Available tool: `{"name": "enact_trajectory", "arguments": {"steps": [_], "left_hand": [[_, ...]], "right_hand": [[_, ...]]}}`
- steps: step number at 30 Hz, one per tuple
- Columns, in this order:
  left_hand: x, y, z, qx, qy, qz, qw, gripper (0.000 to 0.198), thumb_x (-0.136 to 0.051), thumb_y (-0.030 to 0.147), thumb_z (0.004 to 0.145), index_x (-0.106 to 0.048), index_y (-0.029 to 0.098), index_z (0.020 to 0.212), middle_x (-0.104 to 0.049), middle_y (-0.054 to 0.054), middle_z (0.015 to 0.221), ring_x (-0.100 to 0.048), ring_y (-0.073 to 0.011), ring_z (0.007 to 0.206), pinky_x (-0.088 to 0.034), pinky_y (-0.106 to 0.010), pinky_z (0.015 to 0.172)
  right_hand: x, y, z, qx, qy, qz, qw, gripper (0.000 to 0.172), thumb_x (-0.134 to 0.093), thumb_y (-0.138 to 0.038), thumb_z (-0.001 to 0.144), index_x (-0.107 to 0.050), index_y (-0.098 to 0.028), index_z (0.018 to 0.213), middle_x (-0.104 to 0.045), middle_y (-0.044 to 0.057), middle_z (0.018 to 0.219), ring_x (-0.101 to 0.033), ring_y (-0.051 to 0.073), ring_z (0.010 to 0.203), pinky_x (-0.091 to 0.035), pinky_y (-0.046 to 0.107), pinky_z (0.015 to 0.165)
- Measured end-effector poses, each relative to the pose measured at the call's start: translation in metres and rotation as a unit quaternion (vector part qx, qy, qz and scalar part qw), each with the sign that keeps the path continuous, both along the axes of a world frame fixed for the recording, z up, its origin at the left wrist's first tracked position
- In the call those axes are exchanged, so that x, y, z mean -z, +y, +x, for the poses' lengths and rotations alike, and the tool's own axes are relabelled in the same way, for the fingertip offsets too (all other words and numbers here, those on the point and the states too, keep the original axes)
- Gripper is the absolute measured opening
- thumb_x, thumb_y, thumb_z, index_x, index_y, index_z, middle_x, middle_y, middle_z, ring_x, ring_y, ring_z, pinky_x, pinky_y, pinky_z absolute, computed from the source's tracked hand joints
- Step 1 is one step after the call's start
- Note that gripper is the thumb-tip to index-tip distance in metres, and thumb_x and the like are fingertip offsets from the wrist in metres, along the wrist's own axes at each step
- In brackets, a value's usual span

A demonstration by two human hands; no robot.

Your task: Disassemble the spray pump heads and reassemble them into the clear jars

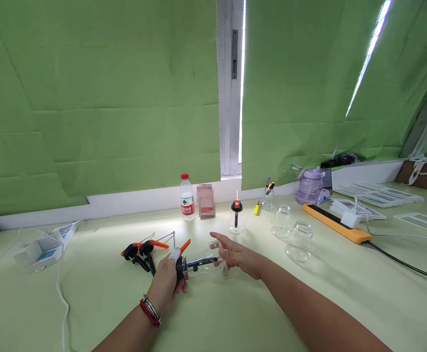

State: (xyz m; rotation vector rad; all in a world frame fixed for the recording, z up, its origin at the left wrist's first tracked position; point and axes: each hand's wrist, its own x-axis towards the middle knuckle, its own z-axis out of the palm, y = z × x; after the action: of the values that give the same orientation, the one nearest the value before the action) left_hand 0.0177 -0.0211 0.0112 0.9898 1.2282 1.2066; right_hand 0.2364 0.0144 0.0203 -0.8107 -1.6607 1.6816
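Note:
My left hand (167, 281) is closed around a black pump lid (180, 270) with an orange lever (185, 246). The lid's dark tube reaches into a clear glass bottle (202, 261), which lies tilted nearly sideways above the table. At the wide base of that bottle, my right hand (237, 256) grips the glass, its index finger stretched along the far side. Left of my hands lie loose black pump lids (146, 248) with orange levers and thin metal rods. Farther off, a bottle with its lid fitted (236, 220) stands upright.
Two glass bottles (298, 243) stand to the right. Behind them are a yellow screwdriver (257, 209), a glass of tools (268, 198), a purple jug (309, 187) and an orange power strip (336, 223). A water bottle (187, 200) stands by the wall; a white cable (62, 293) runs left.

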Motion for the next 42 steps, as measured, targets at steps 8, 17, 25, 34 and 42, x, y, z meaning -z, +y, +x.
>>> {"name": "enact_trajectory", "arguments": {"steps": [8,17,25,34,42], "left_hand": [[-0.006,-0.005,0.003,-0.007,0.019,0.032,0.999,0.038,-0.044,0.052,0.079,-0.045,0.019,0.06,-0.052,0.003,0.042,-0.03,-0.0054,0.024,-0.034,-0.022,0.03],[-0.002,-0.003,0.003,0.009,0.003,0.017,1.0,0.042,-0.044,0.055,0.079,-0.045,0.019,0.057,-0.052,0.003,0.043,-0.031,-0.0058,0.025,-0.037,-0.023,0.031],[0.0,0.002,-0.003,-0.001,-0.034,0.0,0.999,0.042,-0.046,0.054,0.078,-0.047,0.019,0.055,-0.053,0.003,0.046,-0.03,-0.005,0.024,-0.038,-0.024,0.032],[-0.004,-0.002,0.0,0.012,0.014,0.031,0.999,0.042,-0.043,0.051,0.08,-0.046,0.018,0.054,-0.054,0.001,0.046,-0.029,-0.0044,0.024,-0.035,-0.022,0.03],[-0.004,-0.002,0.0,0.008,0.008,0.025,1.0,0.041,-0.044,0.052,0.079,-0.047,0.018,0.055,-0.054,0.002,0.045,-0.029,-0.0046,0.024,-0.035,-0.023,0.03]], "right_hand": [[0.014,0.003,-0.004,-0.034,-0.008,-0.061,0.998,0.052,-0.047,-0.058,0.082,-0.043,-0.019,0.115,-0.059,0.003,0.082,-0.062,0.014,0.053,-0.046,0.024,0.044],[0.016,0.007,-0.005,-0.026,-0.055,-0.12,0.991,0.072,-0.023,-0.072,0.081,-0.042,-0.014,0.119,-0.062,0.005,0.07,-0.058,0.015,0.045,-0.042,0.023,0.036],[0.004,-0.003,-0.002,0.025,0.019,0.106,0.994,0.073,-0.077,-0.035,0.065,-0.043,-0.031,0.129,-0.041,0.007,0.123,-0.05,0.012,0.086,-0.05,0.026,0.069],[0.016,0.003,-0.007,-0.014,0.015,-0.043,0.999,0.05,-0.053,-0.055,0.079,-0.044,-0.019,0.113,-0.057,0.003,0.082,-0.064,0.017,0.058,-0.045,0.022,0.041],[0.016,0.004,-0.007,-0.016,-0.052,-0.078,0.995,0.063,-0.029,-0.067,0.084,-0.036,-0.017,0.122,-0.062,0.006,0.076,-0.06,0.016,0.05,-0.044,0.024,0.039]]}}
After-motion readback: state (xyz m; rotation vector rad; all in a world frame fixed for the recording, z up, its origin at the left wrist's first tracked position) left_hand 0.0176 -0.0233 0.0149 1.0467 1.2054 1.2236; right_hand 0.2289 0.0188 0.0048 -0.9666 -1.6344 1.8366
